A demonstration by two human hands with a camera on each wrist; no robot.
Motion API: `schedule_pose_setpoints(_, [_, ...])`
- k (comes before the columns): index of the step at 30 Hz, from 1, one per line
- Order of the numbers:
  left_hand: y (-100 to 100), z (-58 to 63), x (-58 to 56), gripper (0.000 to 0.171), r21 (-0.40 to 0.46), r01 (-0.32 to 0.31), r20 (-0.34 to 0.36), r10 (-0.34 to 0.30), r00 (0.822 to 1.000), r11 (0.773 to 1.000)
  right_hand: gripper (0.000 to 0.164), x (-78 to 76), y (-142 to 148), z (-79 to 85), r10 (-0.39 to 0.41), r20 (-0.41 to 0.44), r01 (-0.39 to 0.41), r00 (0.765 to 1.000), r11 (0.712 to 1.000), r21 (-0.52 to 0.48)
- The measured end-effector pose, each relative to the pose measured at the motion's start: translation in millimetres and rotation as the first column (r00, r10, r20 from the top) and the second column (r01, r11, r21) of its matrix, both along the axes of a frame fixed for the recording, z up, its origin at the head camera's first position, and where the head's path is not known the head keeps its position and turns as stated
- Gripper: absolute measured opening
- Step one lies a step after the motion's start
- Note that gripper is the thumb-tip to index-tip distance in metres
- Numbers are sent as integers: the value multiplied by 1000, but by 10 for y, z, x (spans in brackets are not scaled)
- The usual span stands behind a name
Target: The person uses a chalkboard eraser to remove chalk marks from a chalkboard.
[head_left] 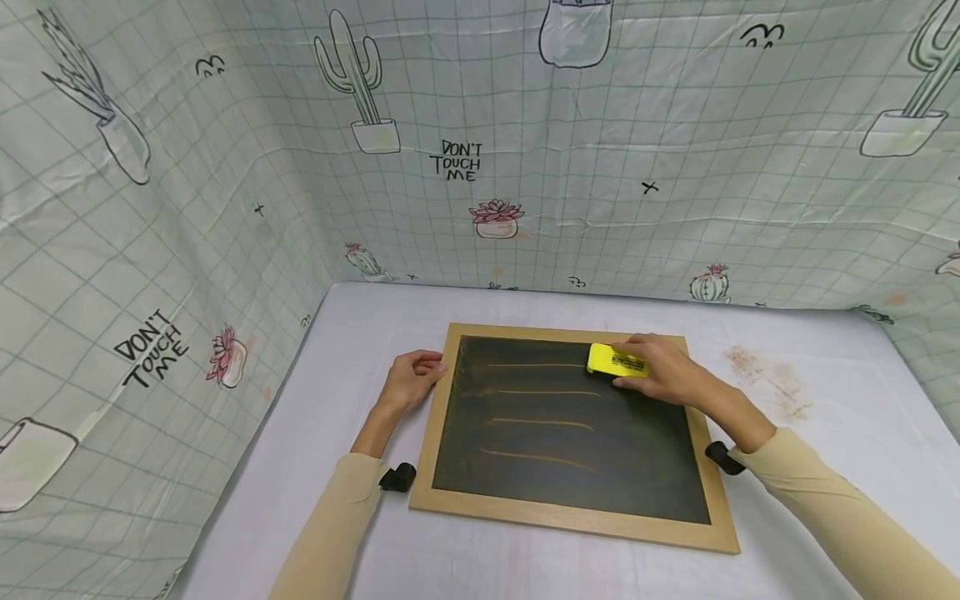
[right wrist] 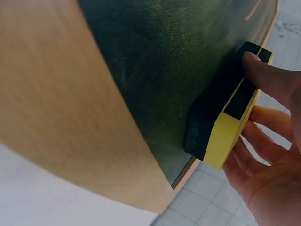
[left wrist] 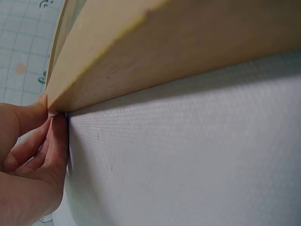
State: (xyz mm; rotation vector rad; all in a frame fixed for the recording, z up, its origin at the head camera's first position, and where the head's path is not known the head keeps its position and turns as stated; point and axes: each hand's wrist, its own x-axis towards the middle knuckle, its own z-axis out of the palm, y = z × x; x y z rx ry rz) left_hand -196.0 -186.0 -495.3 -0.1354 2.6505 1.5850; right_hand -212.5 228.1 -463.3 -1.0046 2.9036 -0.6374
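Note:
A wood-framed chalkboard [head_left: 573,521] lies on the white table, with several thin orange-brown chalk lines across its left and middle part. At its left edge, my left hand [head_left: 411,382] pinches the frame between thumb and curled fingers; the left wrist view shows the thumb against the frame's edge [left wrist: 117,70]. My right hand [head_left: 663,369] grips a yellow chalkboard eraser [head_left: 617,361] near the board's upper right. In the right wrist view the eraser's dark felt [right wrist: 200,125] is against the board's surface, thumb on one side and fingers on the other. Faint chalk smears mark the dark surface there.
Brownish chalk dust [head_left: 772,379] stains the white table [head_left: 832,433] right of the board. A grid-patterned cloth [head_left: 585,167] with cactus drawings hangs behind the table and on its left side. Black wrist cameras [head_left: 398,477] sit beside both sleeves.

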Motion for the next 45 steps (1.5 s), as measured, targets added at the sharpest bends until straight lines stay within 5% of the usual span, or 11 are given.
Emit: schedule_pose_setpoints(45, [-24, 6, -26, 29, -5, 8, 4, -8, 1000, 1000, 54, -182, -516, -36, 82, 70, -79, 994, 996, -44])
